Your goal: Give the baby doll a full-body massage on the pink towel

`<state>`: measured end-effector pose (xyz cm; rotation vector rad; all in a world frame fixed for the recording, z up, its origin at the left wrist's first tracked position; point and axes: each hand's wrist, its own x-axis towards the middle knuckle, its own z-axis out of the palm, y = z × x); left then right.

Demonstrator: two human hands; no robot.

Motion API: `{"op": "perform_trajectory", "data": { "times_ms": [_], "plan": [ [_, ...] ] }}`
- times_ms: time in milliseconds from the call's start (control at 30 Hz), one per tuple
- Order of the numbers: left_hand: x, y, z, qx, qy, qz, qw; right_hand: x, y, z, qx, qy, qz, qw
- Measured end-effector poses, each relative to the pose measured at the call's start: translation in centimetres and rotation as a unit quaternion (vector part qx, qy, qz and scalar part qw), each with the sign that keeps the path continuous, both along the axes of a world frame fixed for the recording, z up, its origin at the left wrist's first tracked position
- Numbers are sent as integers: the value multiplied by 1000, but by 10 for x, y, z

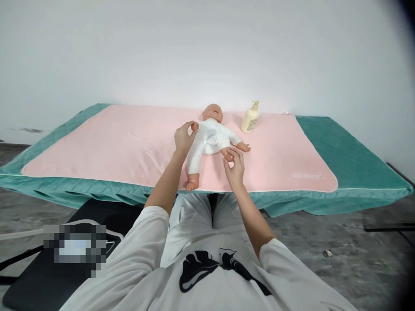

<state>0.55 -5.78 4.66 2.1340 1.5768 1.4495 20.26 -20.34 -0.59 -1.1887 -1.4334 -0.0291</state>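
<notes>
A baby doll (210,134) in a white bodysuit lies on its back on a pink mat (136,134), its head toward the wall. My left hand (185,136) is closed round the doll's hand on the left side. With bent fingers, my right hand (235,166) grips the doll's foot on the right, and that leg is bent up. The doll's other leg stretches toward me, with its bare foot near the mat's front edge. Its other arm lies out to the right, palm showing.
A cream pump bottle (250,119) stands upright on the mat, right of the doll's head. Under the mat is a green cover (353,151) on the table. A white wall (207,52) rises behind. At lower left, a black seat (42,276) carries a blurred object and a pale cable.
</notes>
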Motion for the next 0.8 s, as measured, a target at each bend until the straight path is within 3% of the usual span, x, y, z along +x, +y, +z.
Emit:
{"op": "perform_trajectory", "data": {
  "times_ms": [200,367,800],
  "plan": [
    [12,-3,-2,-12,106,-31,994,-4,19,5,-10,-3,12,1000],
    [13,-8,-5,-7,139,-35,990,-5,25,6,-16,-3,20,1000],
    [-3,-10,-15,10,54,19,998,3,-9,5,-33,-4,-5,999]
  ]
}}
